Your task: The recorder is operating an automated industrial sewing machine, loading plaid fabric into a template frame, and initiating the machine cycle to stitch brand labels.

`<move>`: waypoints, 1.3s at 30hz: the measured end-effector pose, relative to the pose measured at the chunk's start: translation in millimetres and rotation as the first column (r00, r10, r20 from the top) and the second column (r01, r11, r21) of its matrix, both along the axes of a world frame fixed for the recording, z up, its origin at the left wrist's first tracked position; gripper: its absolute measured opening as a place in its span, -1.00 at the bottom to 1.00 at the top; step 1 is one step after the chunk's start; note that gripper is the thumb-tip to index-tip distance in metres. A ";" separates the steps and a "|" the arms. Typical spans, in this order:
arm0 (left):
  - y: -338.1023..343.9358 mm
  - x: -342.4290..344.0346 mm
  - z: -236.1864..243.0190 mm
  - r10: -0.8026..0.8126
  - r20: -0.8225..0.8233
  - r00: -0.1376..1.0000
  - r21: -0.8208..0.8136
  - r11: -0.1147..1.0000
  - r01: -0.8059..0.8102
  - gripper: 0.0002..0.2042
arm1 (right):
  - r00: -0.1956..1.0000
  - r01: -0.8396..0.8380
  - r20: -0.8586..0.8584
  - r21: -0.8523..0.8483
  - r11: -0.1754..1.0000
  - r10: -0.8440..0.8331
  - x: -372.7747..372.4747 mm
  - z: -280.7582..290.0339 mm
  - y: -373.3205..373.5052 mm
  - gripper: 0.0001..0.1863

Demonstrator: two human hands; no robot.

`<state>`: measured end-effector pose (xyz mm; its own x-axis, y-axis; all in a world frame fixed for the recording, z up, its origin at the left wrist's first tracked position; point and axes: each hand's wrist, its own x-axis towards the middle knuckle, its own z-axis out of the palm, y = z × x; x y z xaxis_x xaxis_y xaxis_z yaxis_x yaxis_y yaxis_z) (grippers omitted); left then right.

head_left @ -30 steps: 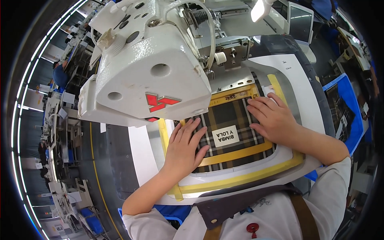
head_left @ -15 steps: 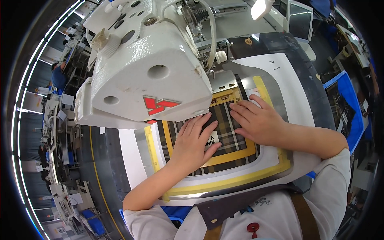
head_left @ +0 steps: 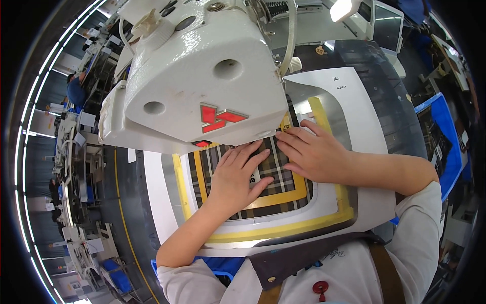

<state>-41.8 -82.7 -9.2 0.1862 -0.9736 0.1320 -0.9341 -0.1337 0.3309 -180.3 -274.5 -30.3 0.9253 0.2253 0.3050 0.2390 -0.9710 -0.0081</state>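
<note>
My left hand (head_left: 235, 180) lies open on dark plaid fabric (head_left: 277, 176), fingertips just below the white sewing machine head (head_left: 202, 76), partly covering a pale label (head_left: 255, 176). My right hand (head_left: 311, 152) rests open at the fabric's right side, its fingers spread over the cloth and the yellow inner frame (head_left: 276, 197). The fabric sits within a metal template with pale yellow tape (head_left: 278, 230) along its edges and white board (head_left: 369, 131) around it. The machine head hides the top of the fabric and frame.
Blue bins stand at the right (head_left: 450, 167) and below the table (head_left: 228, 266). A lamp (head_left: 341, 7) and a small screen (head_left: 385, 28) are at the back. A person in blue (head_left: 76, 91) is at distant workstations on the left, beside an aisle with a yellow floor line.
The template, fabric and frame have slid leftward beneath the machine head. My right hand has moved left with them, and my left hand now covers much of the label.
</note>
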 end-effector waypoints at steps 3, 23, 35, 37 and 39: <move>-0.9 -1.7 -2.0 0.027 0.015 1.000 0.008 1.000 -0.027 -0.51 | 1.000 -0.016 -0.003 0.026 1.000 0.016 2.4 -3.5 -1.9 -0.50; -5.5 -3.5 -12.2 0.086 -0.006 0.996 0.029 0.996 -0.085 -0.37 | 0.969 -0.241 0.080 0.132 0.961 0.232 -35.9 -17.3 17.9 -0.68; 27.1 -28.6 -23.4 -0.088 -0.144 0.986 0.013 0.996 0.091 -0.58 | 0.973 -0.232 0.011 0.117 0.966 0.232 -34.3 -20.5 11.6 -0.69; 26.8 -25.6 -30.1 -0.101 -0.155 0.983 -0.017 0.995 0.100 -0.57 | 0.969 -0.245 0.019 0.132 0.960 0.245 -28.7 -23.5 10.4 -0.69; 29.4 -24.8 -32.1 -0.087 -0.146 0.985 -0.021 0.996 0.085 -0.56 | 0.971 -0.236 0.014 0.169 0.957 0.238 -25.9 -27.3 12.0 -0.69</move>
<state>-66.6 -53.3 -41.4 0.1201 -0.9850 0.1241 -0.8832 -0.0489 0.4665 -206.2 -262.4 -57.6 0.8536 0.3841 0.3519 0.4616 -0.8709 -0.1689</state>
